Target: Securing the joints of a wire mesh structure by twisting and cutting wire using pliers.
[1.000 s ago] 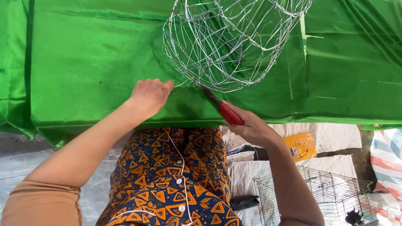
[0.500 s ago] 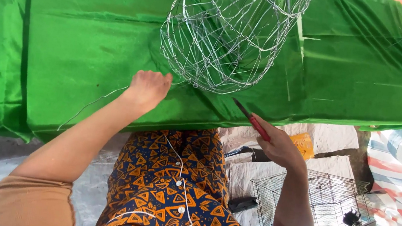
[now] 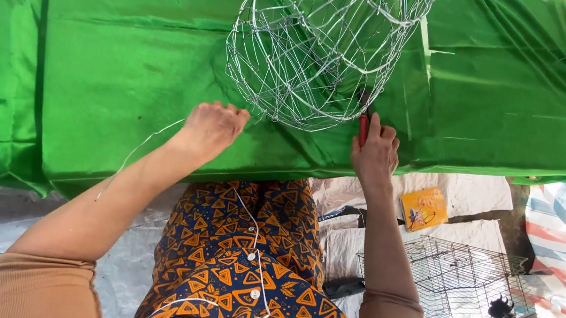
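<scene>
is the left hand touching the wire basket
Cannot tell. In the head view the left hand sits close beside the wire basket, but the knuckles hide any contact or gap.

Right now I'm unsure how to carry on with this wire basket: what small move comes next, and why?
Probably close the red-handled pliers on the round silver wire-mesh basket: the right hand has their tips at its lower rim, while the left hand holds a loose thin wire beside it.

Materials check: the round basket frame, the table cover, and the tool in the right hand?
Basket frame: thin bare metal wire, silvery, likely galvanised; see-through open mesh with glinting strands.
Table cover: glossy green fabric, satin-like or possibly plastic sheet; bright sheen, soft creases.
Tool in the right hand: red grips, probably plastic-coated, with a dark, seemingly metal tip.
</scene>
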